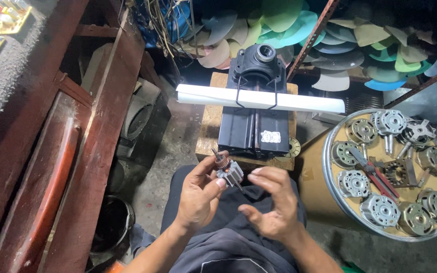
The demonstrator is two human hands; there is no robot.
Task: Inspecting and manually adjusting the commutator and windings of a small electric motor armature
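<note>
Above the seated person's dark-trousered lap, a small motor armature with a grey laminated core, copper-coloured commutator and thin steel shaft [227, 172] was held up in the left hand [198, 194], pinched between thumb and fingertips with the shaft tilted up and to the left, apparently so that the core could be looked over. The left wrist was bent inward and the palm faced right. The right hand [271, 205] was kept just beside the armature, empty, its fingers spread and half-curled, the palm turned toward the part without touching it. Ahead, a black ribbed motor housing [255, 114] stood on a worn wooden block [209, 132], with a white tube [309, 102] laid across it. To the right, a round metal tray [330, 194] was filled with small silver motors [380, 210] and red-handled pliers [378, 179], within reach.
</note>
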